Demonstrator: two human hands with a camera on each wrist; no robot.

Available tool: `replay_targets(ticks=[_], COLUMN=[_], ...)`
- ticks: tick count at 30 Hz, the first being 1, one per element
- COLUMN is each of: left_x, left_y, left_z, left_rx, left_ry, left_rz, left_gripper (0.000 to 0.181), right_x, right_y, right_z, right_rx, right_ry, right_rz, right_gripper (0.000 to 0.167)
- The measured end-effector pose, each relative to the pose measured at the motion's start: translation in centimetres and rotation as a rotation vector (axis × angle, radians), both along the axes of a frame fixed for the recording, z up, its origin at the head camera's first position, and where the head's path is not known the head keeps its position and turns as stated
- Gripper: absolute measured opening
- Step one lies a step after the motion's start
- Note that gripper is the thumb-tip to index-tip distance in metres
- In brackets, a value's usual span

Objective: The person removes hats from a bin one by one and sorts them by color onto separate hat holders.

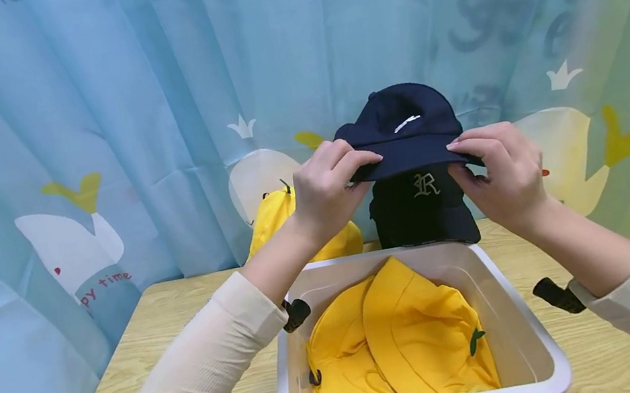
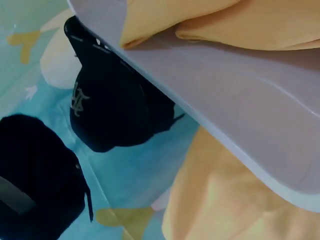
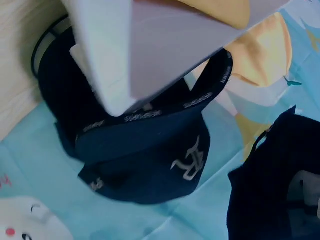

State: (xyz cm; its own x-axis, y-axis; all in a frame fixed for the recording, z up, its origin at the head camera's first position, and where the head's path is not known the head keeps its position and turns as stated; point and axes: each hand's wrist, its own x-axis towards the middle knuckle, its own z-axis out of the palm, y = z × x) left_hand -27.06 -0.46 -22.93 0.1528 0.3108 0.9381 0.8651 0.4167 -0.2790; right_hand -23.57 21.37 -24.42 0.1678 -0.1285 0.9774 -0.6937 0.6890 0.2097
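Observation:
A navy baseball cap (image 1: 401, 116) with a small white mark is held up above the far end of the tub. My left hand (image 1: 322, 185) pinches one side of its brim, thumb on top. On the other side of the brim, my right hand (image 1: 503, 172) pinches with thumb and fingers. Below and behind it, a black cap (image 1: 431, 216) with a letter R stands at the tub's far edge. Both wrist views show the held cap (image 2: 35, 170) (image 3: 265, 190) only in part, with the hands out of sight.
The pale plastic tub (image 1: 530, 327) on the wooden table (image 1: 180, 318) contains yellow bucket hats (image 1: 420, 330), one with a green sprout. Another yellow hat (image 1: 270, 220) sits behind the tub on the left. A blue printed curtain (image 1: 156, 111) hangs behind the table.

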Motion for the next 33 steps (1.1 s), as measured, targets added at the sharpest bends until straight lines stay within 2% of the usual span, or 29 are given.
replay_targets(ticks=[5, 9, 15, 24, 29, 33], left_x=[-1.6, -2.8, -4.5, -6.9, -7.2, -6.8], left_y=[0.0, 0.8, 2.8, 4.7, 6.1, 6.6], left_z=[-0.4, -0.5, -0.4, -2.1, -2.9, -3.8], left_rx=[0.061, 0.116, 0.169, 0.136, 0.056, -0.033], left_ry=[0.108, 0.119, 0.054, -0.004, -0.055, -0.191], left_rz=[0.026, 0.051, 0.15, 0.366, 0.49, 0.53], left_gripper=[0.007, 0.015, 0.015, 0.016, 0.015, 0.009], right_x=[-0.7, -1.7, -4.0, -6.7, -7.5, -7.9], right_y=[1.2, 1.7, 2.7, 3.8, 4.4, 5.0], right_z=[-0.5, -0.5, -0.3, -1.9, -3.3, -4.4], right_rx=[0.13, 0.13, 0.098, 0.053, -0.014, -0.026], right_ry=[-0.066, -0.091, -0.086, -0.14, -0.237, -0.312], right_rz=[-0.096, -0.113, -0.165, -0.183, -0.22, -0.252], right_gripper=[0.028, 0.031, 0.026, 0.017, 0.015, 0.014])
